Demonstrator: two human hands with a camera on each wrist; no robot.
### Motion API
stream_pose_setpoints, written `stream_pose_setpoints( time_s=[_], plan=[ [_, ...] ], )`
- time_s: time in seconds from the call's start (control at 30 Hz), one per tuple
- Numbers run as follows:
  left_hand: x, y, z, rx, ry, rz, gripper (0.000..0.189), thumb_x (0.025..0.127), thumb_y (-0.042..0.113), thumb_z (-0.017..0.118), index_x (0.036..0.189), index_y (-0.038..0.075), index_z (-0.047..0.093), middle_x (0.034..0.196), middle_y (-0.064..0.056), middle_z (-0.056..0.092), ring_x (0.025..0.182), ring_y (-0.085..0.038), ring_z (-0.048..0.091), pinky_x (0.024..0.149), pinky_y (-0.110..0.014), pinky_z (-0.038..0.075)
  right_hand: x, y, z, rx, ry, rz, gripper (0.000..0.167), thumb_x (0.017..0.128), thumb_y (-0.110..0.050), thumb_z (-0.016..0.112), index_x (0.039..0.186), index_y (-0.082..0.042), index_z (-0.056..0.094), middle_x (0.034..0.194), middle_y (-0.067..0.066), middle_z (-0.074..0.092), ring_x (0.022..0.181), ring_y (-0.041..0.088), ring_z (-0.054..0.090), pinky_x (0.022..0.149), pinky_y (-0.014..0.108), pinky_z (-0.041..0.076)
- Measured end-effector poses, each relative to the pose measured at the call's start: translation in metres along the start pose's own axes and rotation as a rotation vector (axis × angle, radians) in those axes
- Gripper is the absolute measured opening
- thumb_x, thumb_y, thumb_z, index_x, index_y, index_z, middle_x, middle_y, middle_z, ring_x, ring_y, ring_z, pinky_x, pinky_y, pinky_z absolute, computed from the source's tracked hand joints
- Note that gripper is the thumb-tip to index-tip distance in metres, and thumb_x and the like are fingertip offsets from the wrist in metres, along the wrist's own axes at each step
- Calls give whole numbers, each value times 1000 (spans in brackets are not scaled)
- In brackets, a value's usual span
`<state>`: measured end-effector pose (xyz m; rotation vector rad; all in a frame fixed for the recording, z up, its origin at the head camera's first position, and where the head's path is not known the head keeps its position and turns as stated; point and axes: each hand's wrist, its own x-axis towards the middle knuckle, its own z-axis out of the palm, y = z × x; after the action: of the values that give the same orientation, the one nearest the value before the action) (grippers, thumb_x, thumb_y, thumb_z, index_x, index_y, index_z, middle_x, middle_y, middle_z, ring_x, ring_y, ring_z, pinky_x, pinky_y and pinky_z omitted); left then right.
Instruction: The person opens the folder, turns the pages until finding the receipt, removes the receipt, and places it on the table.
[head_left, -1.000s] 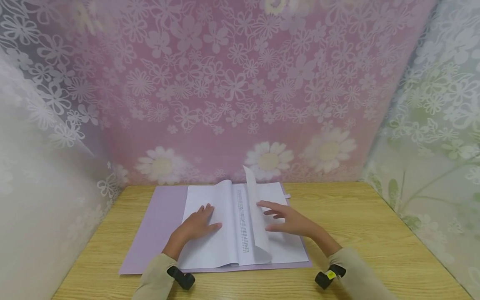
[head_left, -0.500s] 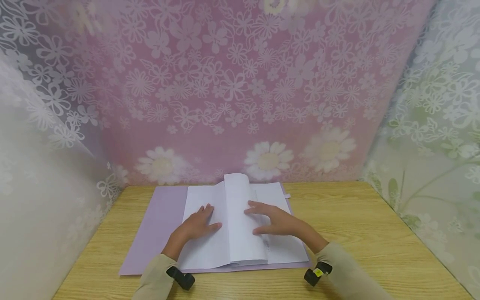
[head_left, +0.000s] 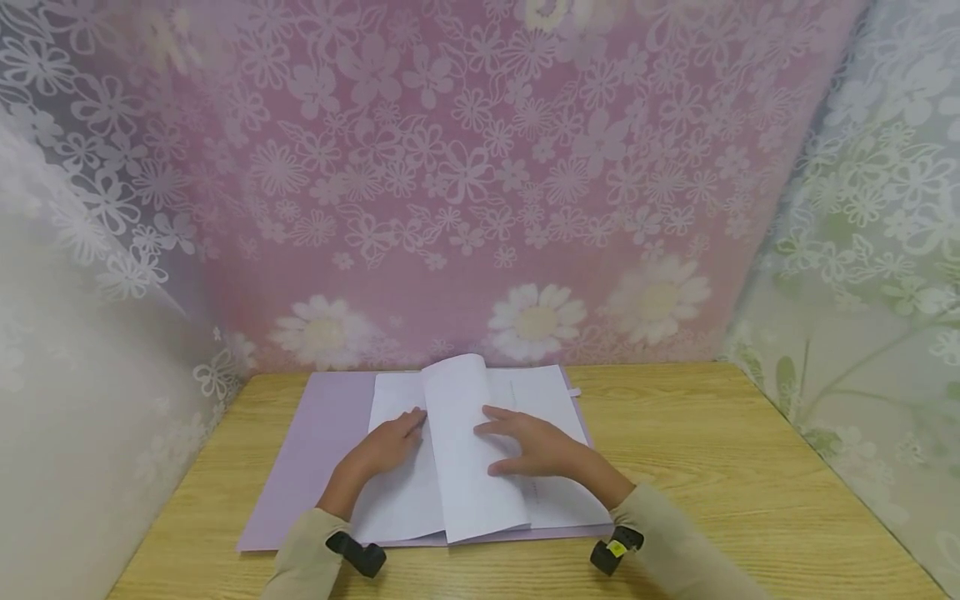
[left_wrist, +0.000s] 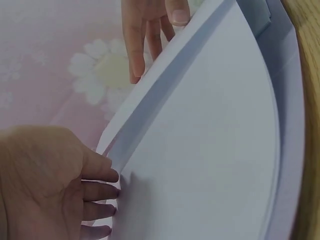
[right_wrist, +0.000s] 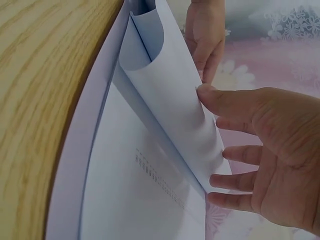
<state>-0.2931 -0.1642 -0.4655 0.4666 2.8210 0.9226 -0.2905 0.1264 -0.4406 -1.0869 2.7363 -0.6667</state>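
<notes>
I see a lilac folder (head_left: pixel 300 467) spread on the tabletop (head_left: pixel 712 467), toward nine o'clock. A white page (head_left: pixel 465 475) arches up; the left hand (head_left: pixel 388 444), fingers straight, rests at its nine o'clock; the right hand (head_left: pixel 534 446), fingers apart, touches its three o'clock side, neither gripping.

Head view, one: we are looking forward and down across the table (head_left: pixel 712 450) towards the flowered backdrop (head_left: pixel 420 308), standing far enough back to include both sleeves (head_left: pixel 307 550). Left wrist view, one: we are facing inward, close, past the left hand (left_wrist: pixel 45 175), table edge running right. Right wrist view, one: mirrored, we are peering equally near past the right hand (right_wrist: pixel 285 155). Shared: both wrist views are catching the raised page (right_wrist: pixel 167 90) between the hands.
</notes>
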Motion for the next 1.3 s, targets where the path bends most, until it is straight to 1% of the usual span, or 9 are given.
stream_pose_setpoints(
  time_s=[0.1, 0.2, 0.3, 0.37, 0.5, 0.6, 0.77, 1.0, 1.3],
  plan=[
    [0, -1, -1, -18, 18, -4, 47, 109, 16, 40, 152, -3, 43, 158, -25, 42, 149, -44, 36, 123, -55, 29, 2, -3, 3, -9, 11, 20, 57, 91, -39, 77, 142, -18, 62, 163, 12, 39, 150, 34, 39, 117, 55, 40],
    [2, -1, -1, -41, 38, -29, 50, 110, 24, 41, 153, -2, 42, 158, -23, 43, 149, -43, 37, 123, -55, 30, 5, -5, 7, -23, 35, 33, 55, 93, -40, 74, 142, -18, 62, 163, 13, 39, 149, 35, 40, 116, 55, 41],
    [4, 0, 0, -68, 47, -69, 60, 108, 37, 47, 155, 0, 40, 159, -21, 42, 149, -42, 37, 122, -56, 30, 8, -8, 10, -44, 66, 38, 55, 94, -41, 72, 142, -17, 62, 163, 14, 39, 147, 37, 43, 113, 56, 44],
    [5, 0, 1, -74, 50, -85, 67, 105, 42, 54, 155, 1, 39, 159, -21, 41, 149, -42, 37, 121, -57, 32, 9, -10, 13, -50, 81, 41, 54, 95, -42, 72, 142, -17, 62, 163, 15, 38, 146, 38, 44, 111, 56, 45],
    [6, 1, 3, -64, 50, -80, 72, 100, 38, 65, 155, 0, 39, 160, -22, 41, 150, -41, 37, 121, -56, 33, 12, -17, 16, -37, 105, 40, 54, 96, -42, 70, 142, -15, 61, 163, 17, 38, 145, 38, 45, 110, 56, 46],
    [5, 3, 4, -64, 54, -70, 70, 99, 32, 67, 155, 0, 39, 161, -23, 38, 150, -42, 35, 121, -57, 32, 12, -24, 15, 16, 112, 37, 55, 97, -41, 69, 143, -14, 60, 163, 18, 37, 147, 38, 43, 112, 56, 45],
    [4, 4, 5, -46, 65, -62, 64, 101, 27, 63, 154, 0, 41, 162, -25, 33, 151, -43, 32, 122, -58, 30, 12, -32, 15, 67, 109, 36, 56, 98, -40, 68, 146, -13, 56, 163, 18, 38, 147, 37, 43, 112, 57, 44],
    [4, 4, 5, -35, 74, -61, 56, 103, 23, 58, 153, 1, 44, 161, -25, 35, 150, -43, 34, 122, -57, 30, 11, -31, 21, 86, 71, 55, 57, 99, -43, 65, 149, -19, 54, 165, 12, 35, 150, 35, 39, 115, 54, 42],
    [3, 6, 3, -32, 82, -61, 53, 105, 23, 55, 153, 2, 44, 161, -25, 36, 150, -43, 34, 122, -57, 29, 11, -36, 22, 120, 66, 13, 56, 99, -39, 66, 148, -16, 54, 164, 15, 36, 150, 35, 39, 116, 54, 41]
  ],
)
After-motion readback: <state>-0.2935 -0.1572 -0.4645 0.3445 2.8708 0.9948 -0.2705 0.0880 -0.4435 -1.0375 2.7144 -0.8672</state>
